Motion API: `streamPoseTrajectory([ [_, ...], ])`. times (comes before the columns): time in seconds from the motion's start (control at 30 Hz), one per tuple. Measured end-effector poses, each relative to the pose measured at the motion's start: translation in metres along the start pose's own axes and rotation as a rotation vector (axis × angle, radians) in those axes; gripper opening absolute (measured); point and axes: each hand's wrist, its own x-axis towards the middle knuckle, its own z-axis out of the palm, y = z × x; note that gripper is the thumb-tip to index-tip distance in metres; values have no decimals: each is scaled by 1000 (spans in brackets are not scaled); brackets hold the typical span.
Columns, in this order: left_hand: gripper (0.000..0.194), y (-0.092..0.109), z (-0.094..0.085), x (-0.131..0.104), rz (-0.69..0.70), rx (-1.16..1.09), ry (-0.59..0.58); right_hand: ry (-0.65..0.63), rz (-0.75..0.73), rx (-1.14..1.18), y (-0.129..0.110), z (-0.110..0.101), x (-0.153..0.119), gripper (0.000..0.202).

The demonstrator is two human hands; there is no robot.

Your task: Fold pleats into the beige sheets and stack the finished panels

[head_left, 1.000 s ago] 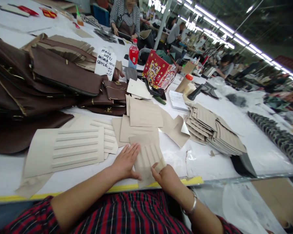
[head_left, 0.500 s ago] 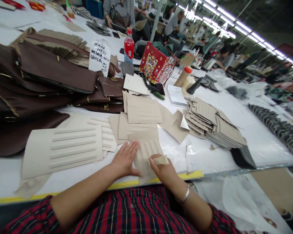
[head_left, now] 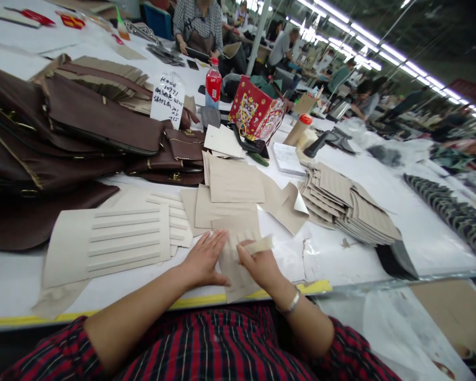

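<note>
A beige ribbed piece lies flat near the table's front edge. My left hand rests on its left side, fingers spread. My right hand is closed around a small pale tool, pressed against the ribs on the right side. More beige pieces are piled just behind. To the left lies a larger cream panel with raised strips.
Dark brown leather bags fill the left. A stack of beige pieces stands at the right, with a coil of grey parts beyond. A bottle and red box stand behind. People work farther back.
My right hand has moved up and slightly left along the ribbed piece with the pale tool. My left hand stays on the piece. The view has shifted slightly.
</note>
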Motion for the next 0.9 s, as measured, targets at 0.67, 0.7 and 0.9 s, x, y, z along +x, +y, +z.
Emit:
streamPoseTrajectory([
  [0.67,122,-6,-4,0,-10,-112,51,71,-80,-136,-14,23,30,29],
  [0.7,122,-6,-5,0,-16,-113,42,49,-91,-141,-13,21,18,28],
  [0.9,80,-12,-22,4,-15,-200,-54,-108,46,92,-5,11,-35,31],
])
